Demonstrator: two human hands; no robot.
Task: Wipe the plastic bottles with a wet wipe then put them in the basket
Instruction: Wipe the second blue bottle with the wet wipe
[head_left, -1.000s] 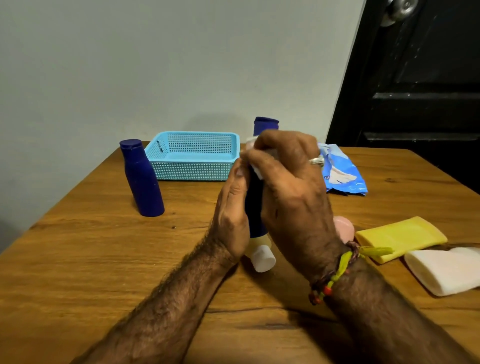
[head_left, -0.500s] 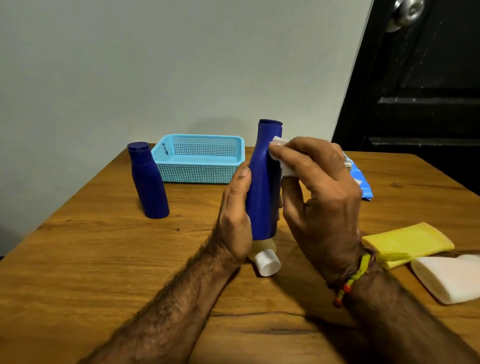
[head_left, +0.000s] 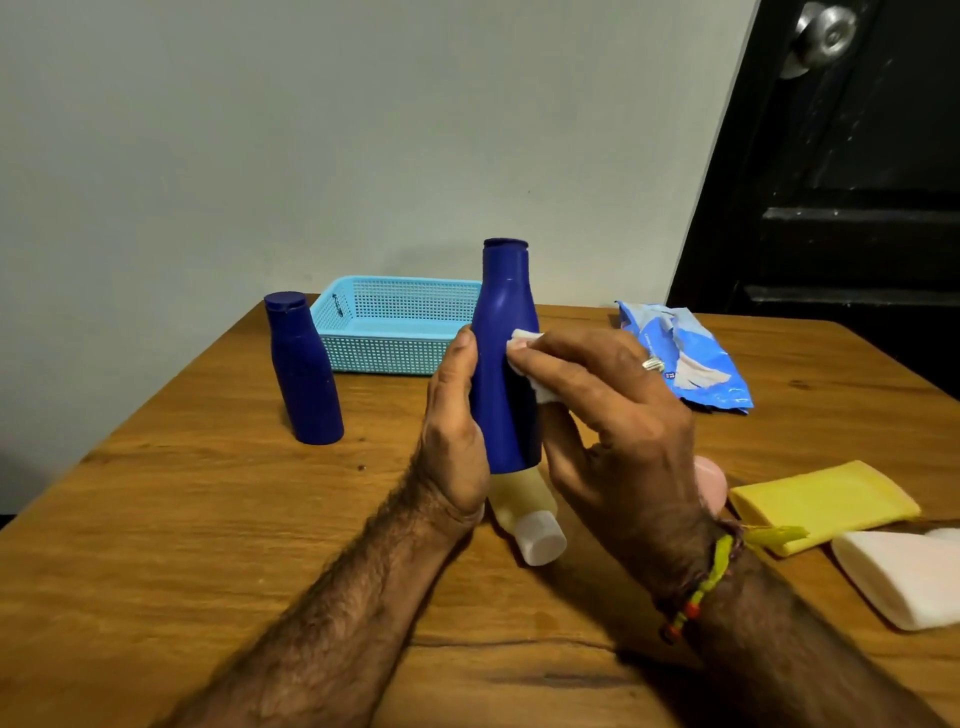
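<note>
Wipe (head_left: 527, 364) now sits lower on the dark blue bottle (head_left: 506, 358) at frame centre, slid down from its neck. Right hand (head_left: 618, 410) pinches it against the side; left hand (head_left: 457, 426) grips the upright bottle. Wiping looks well underway; the turquoise basket (head_left: 389, 358) behind holds nothing yet.

A: What can't you see properly?

B: The left hand (head_left: 454, 441) covers the held bottle's (head_left: 506, 358) near left side, and its fingers are hidden behind it. The right hand (head_left: 618, 421) hides most of the wipe (head_left: 524, 340); only two white bits show.

A: Anything else?

B: The pale bottle (head_left: 524, 512) lies partly behind both hands. A pink thing (head_left: 711, 480) peeks past the right wrist, too hidden to tell. The white bottle (head_left: 904, 577) runs off the right edge. The packet's (head_left: 685, 358) print is unreadable.
</note>
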